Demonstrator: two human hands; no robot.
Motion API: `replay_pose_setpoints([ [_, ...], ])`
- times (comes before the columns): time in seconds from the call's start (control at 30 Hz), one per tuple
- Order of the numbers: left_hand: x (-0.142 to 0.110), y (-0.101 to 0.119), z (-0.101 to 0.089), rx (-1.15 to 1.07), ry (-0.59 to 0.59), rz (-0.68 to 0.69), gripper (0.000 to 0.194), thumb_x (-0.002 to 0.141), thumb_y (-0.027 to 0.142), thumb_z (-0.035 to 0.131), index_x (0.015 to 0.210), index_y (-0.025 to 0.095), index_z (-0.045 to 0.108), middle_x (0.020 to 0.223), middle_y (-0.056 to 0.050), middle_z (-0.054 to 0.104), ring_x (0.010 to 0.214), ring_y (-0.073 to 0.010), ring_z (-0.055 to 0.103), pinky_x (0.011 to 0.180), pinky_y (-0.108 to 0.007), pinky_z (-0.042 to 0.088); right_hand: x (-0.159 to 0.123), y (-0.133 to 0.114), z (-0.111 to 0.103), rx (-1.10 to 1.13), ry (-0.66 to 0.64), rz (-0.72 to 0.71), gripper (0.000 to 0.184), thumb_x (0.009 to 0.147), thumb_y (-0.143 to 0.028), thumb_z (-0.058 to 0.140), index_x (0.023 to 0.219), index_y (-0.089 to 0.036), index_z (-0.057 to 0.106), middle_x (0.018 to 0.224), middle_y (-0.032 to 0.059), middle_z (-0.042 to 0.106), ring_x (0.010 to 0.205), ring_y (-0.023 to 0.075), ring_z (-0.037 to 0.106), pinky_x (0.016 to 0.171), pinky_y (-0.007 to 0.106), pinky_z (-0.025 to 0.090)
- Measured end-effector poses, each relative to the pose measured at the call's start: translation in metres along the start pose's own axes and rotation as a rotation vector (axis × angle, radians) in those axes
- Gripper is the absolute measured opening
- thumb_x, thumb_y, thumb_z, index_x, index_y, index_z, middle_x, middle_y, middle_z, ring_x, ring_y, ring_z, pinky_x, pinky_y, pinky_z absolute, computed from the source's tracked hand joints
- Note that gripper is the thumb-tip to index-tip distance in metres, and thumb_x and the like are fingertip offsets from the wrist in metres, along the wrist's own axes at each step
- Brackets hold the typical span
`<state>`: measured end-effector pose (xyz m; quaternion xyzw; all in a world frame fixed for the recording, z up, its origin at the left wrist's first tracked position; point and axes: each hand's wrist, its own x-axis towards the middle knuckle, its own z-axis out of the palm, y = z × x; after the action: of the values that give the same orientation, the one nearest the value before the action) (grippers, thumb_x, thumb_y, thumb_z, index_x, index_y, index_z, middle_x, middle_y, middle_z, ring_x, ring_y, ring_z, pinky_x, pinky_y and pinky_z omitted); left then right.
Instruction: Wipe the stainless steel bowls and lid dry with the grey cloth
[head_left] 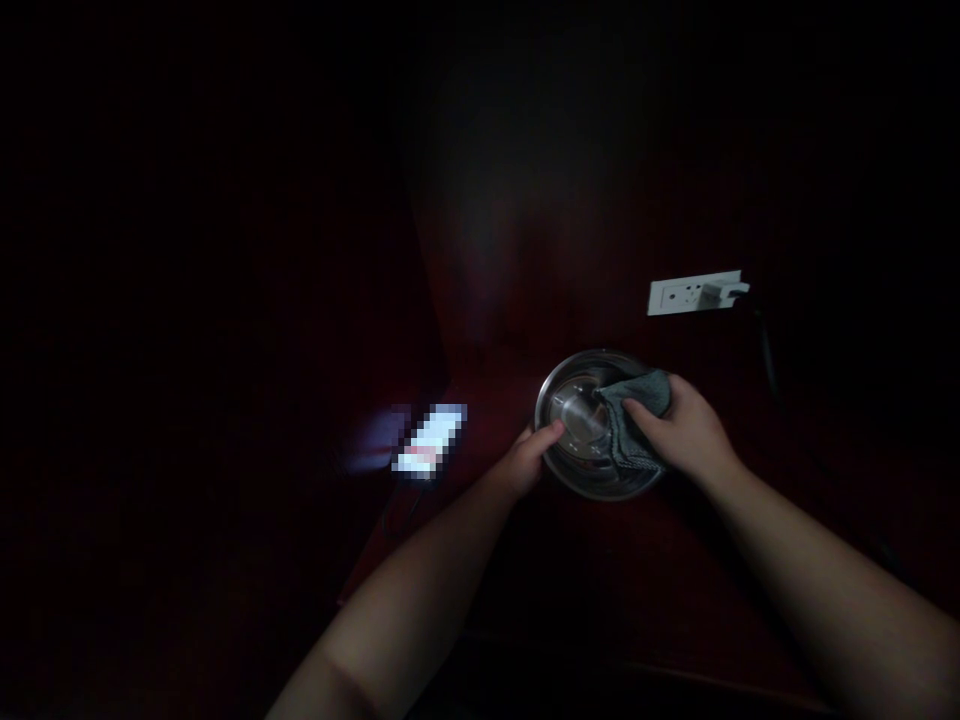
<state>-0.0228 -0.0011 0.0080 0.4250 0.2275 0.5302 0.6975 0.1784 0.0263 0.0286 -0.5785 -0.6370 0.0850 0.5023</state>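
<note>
A shiny round metal bowl point(576, 470) is tipped so that its inside faces me. My left hand point(531, 458) grips its left rim, the thumb over the edge and the other fingers hidden behind. In my right hand point(690, 430) is a folded grey-green cloth point(637, 415), pinched between thumb and fingers. The cloth lies over the bowl's right rim and hangs partly into the inside. Some of the right fingers are hidden by the cloth and bowl.
Left of the bowl a lit phone point(431, 442), its screen blurred into blocks, lies on the dark red surface point(570, 580). A white wall socket point(690, 293) with a plug point(724, 293) and cable is at the back right. The surroundings are very dark.
</note>
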Motion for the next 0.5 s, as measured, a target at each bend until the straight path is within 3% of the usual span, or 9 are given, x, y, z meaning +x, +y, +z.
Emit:
replay_pose_setpoints([
  [0.5, 0.0003, -0.0012, -0.0015, 0.024, -0.016, 0.010, 0.062, 0.062, 0.045, 0.076, 0.112, 0.010, 0.064, 0.103, -0.014, 0.072, 0.107, -0.0331, 0.063, 0.099, -0.045, 0.043, 0.0013, 0.0049, 0.0022, -0.003, -0.015, -0.005, 0.030, 0.073, -0.040, 0.060, 0.094, -0.019, 0.056, 0.085, 0.0077, 0.065, 0.077, 0.0237, 0.062, 0.070, 0.038, 0.050],
])
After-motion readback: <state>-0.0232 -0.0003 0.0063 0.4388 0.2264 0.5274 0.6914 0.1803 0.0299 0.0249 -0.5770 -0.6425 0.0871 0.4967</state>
